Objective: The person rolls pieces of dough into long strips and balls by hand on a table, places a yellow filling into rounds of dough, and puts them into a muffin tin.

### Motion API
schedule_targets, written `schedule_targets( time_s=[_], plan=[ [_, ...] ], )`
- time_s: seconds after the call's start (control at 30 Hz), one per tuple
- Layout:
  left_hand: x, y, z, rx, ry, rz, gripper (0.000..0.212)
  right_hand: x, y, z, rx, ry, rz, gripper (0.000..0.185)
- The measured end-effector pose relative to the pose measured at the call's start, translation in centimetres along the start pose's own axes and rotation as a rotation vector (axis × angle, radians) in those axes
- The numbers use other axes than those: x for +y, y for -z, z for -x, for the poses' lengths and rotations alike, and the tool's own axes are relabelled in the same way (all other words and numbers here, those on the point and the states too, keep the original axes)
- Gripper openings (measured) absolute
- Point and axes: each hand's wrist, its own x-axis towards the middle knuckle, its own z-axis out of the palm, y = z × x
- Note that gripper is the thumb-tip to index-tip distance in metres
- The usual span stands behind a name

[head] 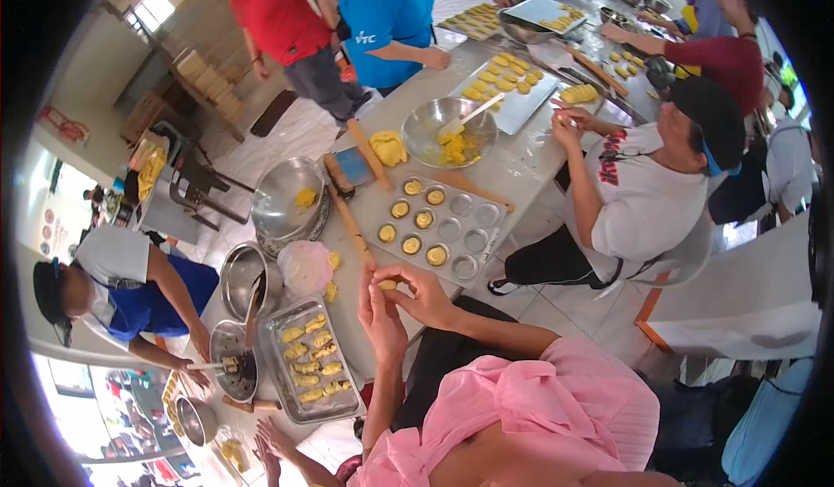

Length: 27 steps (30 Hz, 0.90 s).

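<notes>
My left hand (382,314) and my right hand (420,297) meet over the table edge, with a small piece of yellow dough (388,285) between their fingers. Just beyond them lies a muffin tin (449,229); several of its cups hold coiled yellow dough, the others are bare. A wooden rolling pin (348,223) points away from my fingertips. To the left are a pink plastic sheet or bag (305,269), scraps of yellow dough (332,291) and a metal tray (311,415) with rows of shaped yellow dough pieces (306,367).
Steel bowls (287,194) stand left. A large bowl (449,128) holds yellow filling and a spatula. Beyond are a dough lump (388,148) and a tray (515,119). A person in white (645,194) sits right; another (146,291) works left. A co-worker's hands (273,444) are near below.
</notes>
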Motion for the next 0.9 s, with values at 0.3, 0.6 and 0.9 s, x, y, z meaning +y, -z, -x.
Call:
schedule_targets(
  time_s=[0.3,0.6,0.9],
  plan=[
    [-1.8,-1.8,-1.6,-0.129,-0.121,0.038,0.011,0.7,2.7,0.6,0.285,0.078,-0.047,0.027],
    [-3.5,-1.9,-2.2,-0.318,-0.020,0.056,0.011,-1.1,3.3,1.1,0.413,0.153,0.126,0.019],
    [-3.3,-3.3,-2.1,-0.438,-0.071,-0.097,0.020,-1.4,4.8,2.3,0.424,0.067,0.033,0.016]
  ],
)
